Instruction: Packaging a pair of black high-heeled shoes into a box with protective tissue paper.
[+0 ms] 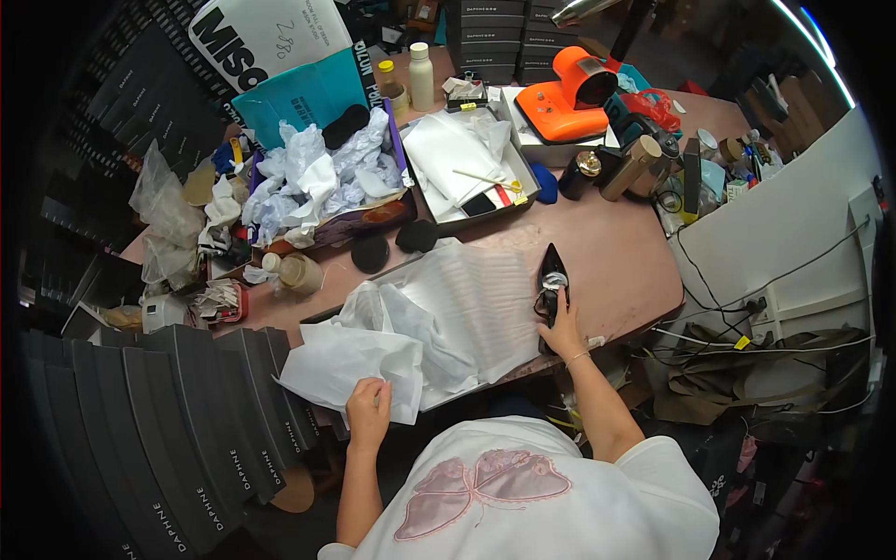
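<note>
The right hand [563,329] is on a shiny black shoe with a pointed toe [551,261]. Its thumb is on the left side and its fingers are on the right side, a little bent, so the hand has hold of the shoe. The shoe is at the right part of the pink table [627,271], and its toe points away from the person. Some crumpled silvery stuffing [555,279] shows in the shoe's opening.

The left hand [368,415] is at the low edge of a thin white paper sheet [350,359]. Its fingers are curled in, close to the thumb. I cannot tell if they pinch the paper.

Between the hands lies a white wrap with many ridges [497,294], just left of the shoe. The sheet covers part of more white paper beside it.

Behind the wrap are two round black pads [371,252], close together. A clear bottle with a white cap [301,273] is to the left of them. Farther back are a box full of crumpled white paper [403,159] and a bright orange machine [567,101]. Tall piles of dark grey boxes [177,411] are by the left hand.
</note>
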Available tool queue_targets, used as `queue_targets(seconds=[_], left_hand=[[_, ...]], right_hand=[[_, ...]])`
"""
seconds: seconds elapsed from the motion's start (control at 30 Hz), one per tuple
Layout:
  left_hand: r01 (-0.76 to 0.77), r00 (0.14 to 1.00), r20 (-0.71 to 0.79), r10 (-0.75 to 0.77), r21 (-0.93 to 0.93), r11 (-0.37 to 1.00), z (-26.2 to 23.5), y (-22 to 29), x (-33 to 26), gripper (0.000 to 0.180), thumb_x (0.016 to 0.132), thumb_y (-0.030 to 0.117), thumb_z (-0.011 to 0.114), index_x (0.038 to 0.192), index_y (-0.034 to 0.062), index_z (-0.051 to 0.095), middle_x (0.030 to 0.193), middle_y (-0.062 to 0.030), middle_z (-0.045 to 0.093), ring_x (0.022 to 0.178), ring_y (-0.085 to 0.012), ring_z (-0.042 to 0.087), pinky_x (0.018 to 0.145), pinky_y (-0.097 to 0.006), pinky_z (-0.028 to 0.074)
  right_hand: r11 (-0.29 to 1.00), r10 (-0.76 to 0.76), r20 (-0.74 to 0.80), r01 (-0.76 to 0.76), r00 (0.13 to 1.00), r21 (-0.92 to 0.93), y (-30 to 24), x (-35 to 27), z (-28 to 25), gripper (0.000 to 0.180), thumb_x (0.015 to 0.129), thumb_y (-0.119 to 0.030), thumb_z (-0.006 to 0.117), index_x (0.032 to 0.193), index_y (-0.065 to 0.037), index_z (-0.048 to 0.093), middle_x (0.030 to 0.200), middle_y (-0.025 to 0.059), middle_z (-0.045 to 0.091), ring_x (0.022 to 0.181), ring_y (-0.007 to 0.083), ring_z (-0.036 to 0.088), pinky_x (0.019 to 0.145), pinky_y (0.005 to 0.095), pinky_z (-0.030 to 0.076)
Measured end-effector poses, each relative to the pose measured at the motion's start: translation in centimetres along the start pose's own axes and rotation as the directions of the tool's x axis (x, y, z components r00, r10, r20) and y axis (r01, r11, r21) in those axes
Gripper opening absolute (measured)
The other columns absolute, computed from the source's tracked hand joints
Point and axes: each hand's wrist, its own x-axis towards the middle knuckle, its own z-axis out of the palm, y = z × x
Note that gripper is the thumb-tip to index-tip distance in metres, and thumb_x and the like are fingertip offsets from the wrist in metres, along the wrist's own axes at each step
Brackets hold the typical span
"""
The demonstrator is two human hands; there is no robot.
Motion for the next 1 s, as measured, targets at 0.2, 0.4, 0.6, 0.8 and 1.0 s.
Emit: queue_targets(seconds=[0.2, 0.4, 0.6, 0.8, 1.0], left_hand=[[-0.133, 0.965, -0.185, 0.188, 0.273, 0.953, -1.3, -1.0, -0.2, 0.017, 0.082, 0.014, 0.066, 0.090, -0.0018, 0.066, 0.098, -0.0156, 0.064, 0.103, -0.0361, 0.056, 0.088, -0.042, 0.044], [0.140, 0.987, 0.071, -0.143, -0.813, 0.566, 1.1, 6.0, 3.2, 0.079, 0.089, 0.045, 0.060, 0.147, 0.0105, 0.020, 0.147, -0.0148, 0.027, 0.135, -0.0309, 0.030, 0.108, -0.046, 0.026], [0.256, 0.925, 0.207, -0.319, -0.959, 0.119, -0.2, 9.0, 5.6, 0.054, 0.087, 0.023, 0.066, 0.130, 0.0083, 0.037, 0.100, -0.0037, 0.054, 0.091, -0.0129, 0.057, 0.079, -0.028, 0.050], [0.216, 0.926, 0.167, -0.340, -0.970, 0.114, -0.4, 7.0, 4.5, 0.050, 0.086, 0.024, 0.062, 0.127, 0.0084, 0.037, 0.107, -0.0114, 0.053, 0.099, -0.0235, 0.058, 0.084, -0.038, 0.051], [0.149, 0.912, 0.083, -0.401, -0.979, 0.137, -0.1, 7.8, 4.0, 0.056, 0.090, 0.023, 0.059, 0.137, 0.0092, 0.032, 0.119, -0.0064, 0.050, 0.100, -0.0162, 0.056, 0.088, -0.034, 0.048]], right_hand=[[0.473, -0.121, 0.350, -0.256, 0.929, 0.843, -3.2, -2.1, -5.8, 0.072, 0.073, 0.000, 0.062, 0.138, -0.005, 0.032, 0.111, 0.0074, 0.052, 0.092, 0.0150, 0.057, 0.077, 0.0260, 0.050], [0.332, -0.417, 0.665, -0.577, 0.620, 0.746, -14.4, -8.1, -8.1, 0.061, 0.071, -0.021, 0.069, 0.124, -0.003, 0.044, 0.093, 0.0123, 0.058, 0.080, 0.0153, 0.060, 0.072, 0.0248, 0.053], [0.396, -0.575, 0.762, -0.712, 0.300, 0.579, -17.5, -10.5, -4.1, 0.066, 0.074, -0.017, 0.068, 0.132, -0.004, 0.038, 0.098, 0.0098, 0.055, 0.086, 0.0171, 0.059, 0.072, 0.0285, 0.055], [0.466, -0.580, 0.782, -0.695, 0.228, 0.548, -17.9, -10.8, -2.9, 0.077, 0.076, -0.013, 0.063, 0.143, -0.007, 0.026, 0.105, 0.0065, 0.053, 0.089, 0.0132, 0.058, 0.076, 0.0249, 0.051], [0.607, -0.562, 0.734, -0.412, 0.382, 0.679, -19.0, -11.0, -3.8, 0.075, 0.078, -0.010, 0.064, 0.142, -0.004, 0.027, 0.124, 0.0117, 0.046, 0.097, 0.0192, 0.057, 0.080, 0.0296, 0.051]])
